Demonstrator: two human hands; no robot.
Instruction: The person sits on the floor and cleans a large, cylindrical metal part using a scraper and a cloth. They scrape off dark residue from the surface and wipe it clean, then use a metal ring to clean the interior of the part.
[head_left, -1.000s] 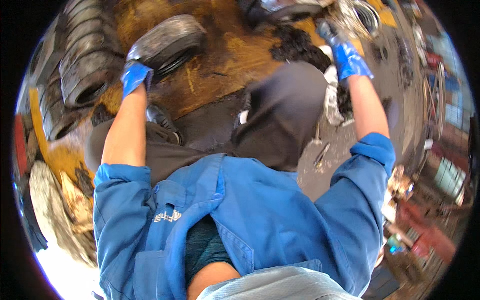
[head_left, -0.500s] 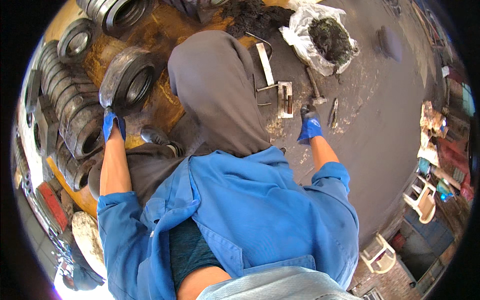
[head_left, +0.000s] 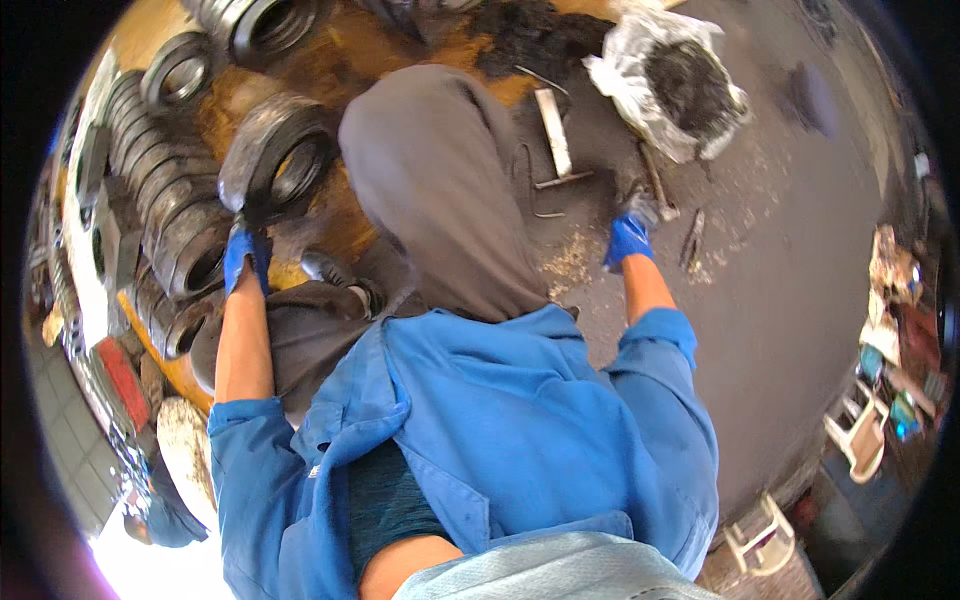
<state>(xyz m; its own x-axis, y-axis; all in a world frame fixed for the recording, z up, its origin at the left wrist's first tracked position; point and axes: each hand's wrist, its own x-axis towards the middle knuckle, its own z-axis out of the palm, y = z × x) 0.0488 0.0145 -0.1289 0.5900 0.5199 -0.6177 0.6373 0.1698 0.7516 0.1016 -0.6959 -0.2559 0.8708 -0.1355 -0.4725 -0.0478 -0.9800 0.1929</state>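
Observation:
My left hand (head_left: 247, 258), in a blue and black glove, is at the lower rim of a thick black tyre (head_left: 240, 165). Its fingers appear closed on that rim. My right hand (head_left: 630, 236), gloved alike, is low over the dark floor beside a hammer (head_left: 655, 185). The fingers there look bent round something grey and smeared by motion, which I cannot make out. Pliers (head_left: 693, 240) lie to the right of this hand. To its left are a pale flat bar (head_left: 553, 132) and a thin metal rod (head_left: 563, 182).
Rows of tyres (head_left: 165, 190) stand at the left. A clear plastic bag (head_left: 625, 75) of dark material and a dark heap (head_left: 540, 40) are at the far side. Pale crumbs (head_left: 570, 265) litter the floor. My bent knee (head_left: 430, 180) fills the middle; white chairs (head_left: 860, 440) stand right.
The whole scene has shifted slightly right in the picture. A rectangular metal plate with a handle, seen left of my right hand before, no longer shows on the floor. My left hand stays at the tyre.

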